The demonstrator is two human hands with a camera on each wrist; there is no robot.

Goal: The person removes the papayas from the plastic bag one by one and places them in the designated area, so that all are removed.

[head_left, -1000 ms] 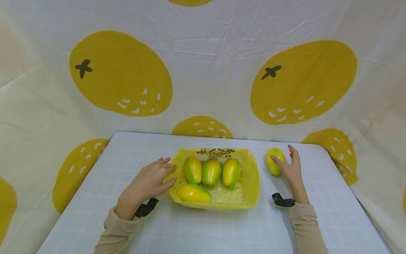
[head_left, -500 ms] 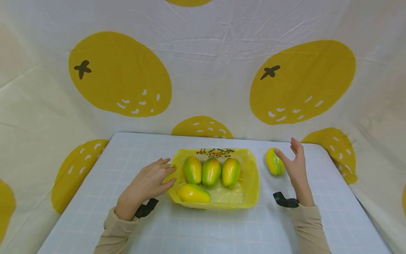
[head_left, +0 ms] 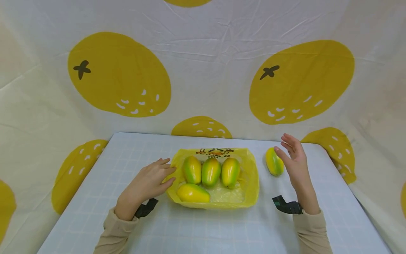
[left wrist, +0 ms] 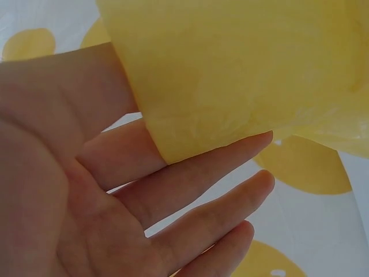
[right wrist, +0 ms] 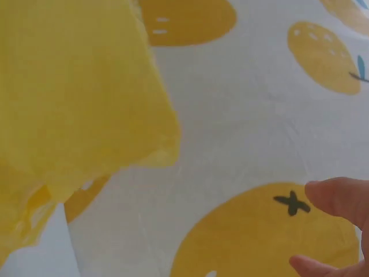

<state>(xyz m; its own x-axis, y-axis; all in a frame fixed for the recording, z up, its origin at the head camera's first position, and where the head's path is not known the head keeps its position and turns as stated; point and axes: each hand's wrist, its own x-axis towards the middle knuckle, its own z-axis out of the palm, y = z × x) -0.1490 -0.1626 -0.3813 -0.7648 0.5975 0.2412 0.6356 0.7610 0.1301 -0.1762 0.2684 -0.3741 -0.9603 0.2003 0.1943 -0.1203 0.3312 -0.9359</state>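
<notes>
Mangoes (head_left: 211, 172) lie four in the yellow bag (head_left: 253, 181), whose mouth gapes wide, perhaps steadied by the loosely spread left hand (head_left: 147, 181), while the wide, unladen right hand (head_left: 299, 169) hovers near a fifth mango (head_left: 272, 163) on the counter (head_left: 222, 231).

Bag (head_left: 222, 204): translucent yellow, dark-and-orange print (head_left: 215, 152) on the far inner side. Upright trio of fruits (head_left: 211, 173) inside: glossy yellow blending to green. Sideways fruit (head_left: 192, 193): mostly yellow, green along the top. Loose fruit (head_left: 274, 162): yellow with a green stripe. Table (head_left: 203, 233): pale blue, faint light grid. Backdrop (head_left: 209, 84): off-white, big mustard ovals, white dashes, dark cross-shaped stems. Sleeves (head_left: 312, 231): plain beige. Wrist straps (head_left: 287, 206): black.
</notes>
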